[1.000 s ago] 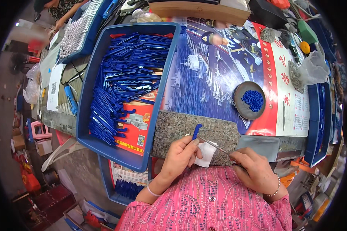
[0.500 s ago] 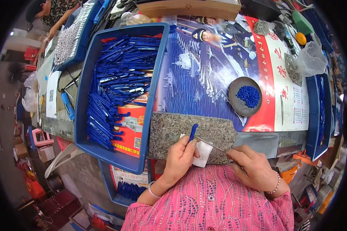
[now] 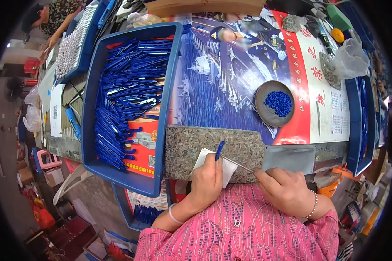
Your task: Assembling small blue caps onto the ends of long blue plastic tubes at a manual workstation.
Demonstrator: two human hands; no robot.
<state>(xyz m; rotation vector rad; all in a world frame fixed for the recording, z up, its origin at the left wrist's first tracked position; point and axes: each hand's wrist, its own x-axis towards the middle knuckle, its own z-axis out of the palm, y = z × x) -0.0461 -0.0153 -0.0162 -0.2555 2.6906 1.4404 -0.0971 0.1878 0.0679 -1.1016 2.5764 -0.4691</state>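
Upright in my closed left hand (image 3: 206,182) is a slim blue plastic piece (image 3: 219,150) with a curved top. A white folded cloth or paper (image 3: 229,172) lies beside and behind those fingers; whether they grip it too, I cannot tell. My right hand (image 3: 287,191) is closed round the end of a thin metal rod (image 3: 241,165), whose far tip meets or nearly meets the blue piece. Any handle is hidden in my fist. Both hands are over the near edge of a speckled granite slab (image 3: 187,141).
To the left stands a blue tray (image 3: 162,135) with many blue plastic pieces (image 3: 135,65). A dark round dish (image 3: 265,118) of small blue pellets (image 3: 278,103) sits on a poster, far right of the slab. Another person (image 3: 63,15) is at the far left.
The blue piece, rod and both hands keep nearly the same pose. My left hand has turned slightly more upright, and more of the white cloth or paper shows left of it.
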